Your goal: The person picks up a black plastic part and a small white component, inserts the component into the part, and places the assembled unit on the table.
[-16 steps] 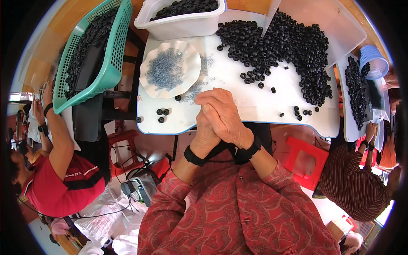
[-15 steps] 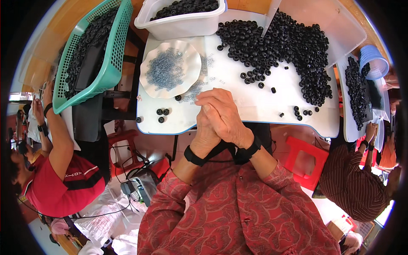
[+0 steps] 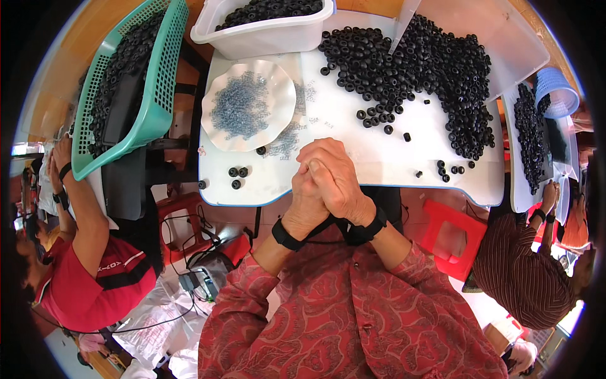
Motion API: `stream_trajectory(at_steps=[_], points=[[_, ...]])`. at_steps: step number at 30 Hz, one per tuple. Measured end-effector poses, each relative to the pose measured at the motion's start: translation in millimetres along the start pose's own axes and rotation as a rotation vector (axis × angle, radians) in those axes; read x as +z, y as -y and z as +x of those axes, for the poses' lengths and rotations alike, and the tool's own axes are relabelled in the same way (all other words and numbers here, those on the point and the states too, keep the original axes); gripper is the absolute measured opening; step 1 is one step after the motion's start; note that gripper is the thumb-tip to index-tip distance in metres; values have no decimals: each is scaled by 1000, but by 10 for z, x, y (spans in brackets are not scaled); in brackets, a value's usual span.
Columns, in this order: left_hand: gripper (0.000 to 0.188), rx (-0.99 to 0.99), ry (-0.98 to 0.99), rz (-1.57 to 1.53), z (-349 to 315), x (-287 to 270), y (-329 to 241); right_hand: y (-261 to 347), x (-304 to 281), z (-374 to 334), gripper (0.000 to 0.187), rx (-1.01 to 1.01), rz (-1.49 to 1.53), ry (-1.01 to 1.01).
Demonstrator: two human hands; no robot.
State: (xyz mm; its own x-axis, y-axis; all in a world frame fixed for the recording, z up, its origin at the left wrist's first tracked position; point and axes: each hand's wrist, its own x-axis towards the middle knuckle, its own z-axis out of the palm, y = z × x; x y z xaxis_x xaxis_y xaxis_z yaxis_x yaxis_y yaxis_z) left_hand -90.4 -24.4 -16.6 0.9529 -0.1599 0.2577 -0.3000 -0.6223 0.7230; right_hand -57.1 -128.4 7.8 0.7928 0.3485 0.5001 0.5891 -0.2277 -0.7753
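Note:
My left hand [image 3: 305, 205] and my right hand [image 3: 344, 189] are clasped together just over the near edge of the white table [image 3: 379, 164]. The fingers of both are closed, the right wrapped over the left, and no object shows between them. Much of the left hand's fingers is covered. Beyond and to the left of my hands, a white scalloped plate [image 3: 284, 104] holds many tiny grey-blue beads [image 3: 240, 104], some spilled beside it. A big pile of black ring-shaped beads [image 3: 464, 82] covers the far right of the table.
A white tub [image 3: 265, 41] of black beads stands at the back, left of a clear plastic bin [image 3: 499, 38] on its side. A green basket [image 3: 161, 95] is at left. People [image 3: 95, 271] sit on both sides. A red stool [image 3: 451, 240] is at right.
My clasped hands stay together and sit slightly lower in the picture. The view has shifted a little, moving the plate and the left-side things slightly left and down.

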Motion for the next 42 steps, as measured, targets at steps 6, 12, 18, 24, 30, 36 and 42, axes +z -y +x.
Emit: stream_trajectory(at_steps=[6, 12, 18, 24, 30, 36, 42], points=[[26, 29, 17, 4, 8, -2, 39, -41, -16, 21, 21, -39, -33, 16], [25, 41, 35, 24, -51, 36, 123, -48, 19, -2, 22, -46, -61, -1], [24, 59, 45, 38, -58, 78, 195, -101, 3, 8, 23, 59, 45, 5], [25, 195, -164, -58, 11, 108, 197, -98, 28, -42, 25, 50, 60, -37], [28, 179, -147, 106, 69, 37, 110, -130, -34, -194, 18, 188, 162, -331], [30, 243, -226, 78, 98, 24, 98, -159, -268, -417, 12, 295, 132, -477], [30, 267, -198, 125, 149, -11, 140, -159, -350, -470, 13, 332, 166, -454]])
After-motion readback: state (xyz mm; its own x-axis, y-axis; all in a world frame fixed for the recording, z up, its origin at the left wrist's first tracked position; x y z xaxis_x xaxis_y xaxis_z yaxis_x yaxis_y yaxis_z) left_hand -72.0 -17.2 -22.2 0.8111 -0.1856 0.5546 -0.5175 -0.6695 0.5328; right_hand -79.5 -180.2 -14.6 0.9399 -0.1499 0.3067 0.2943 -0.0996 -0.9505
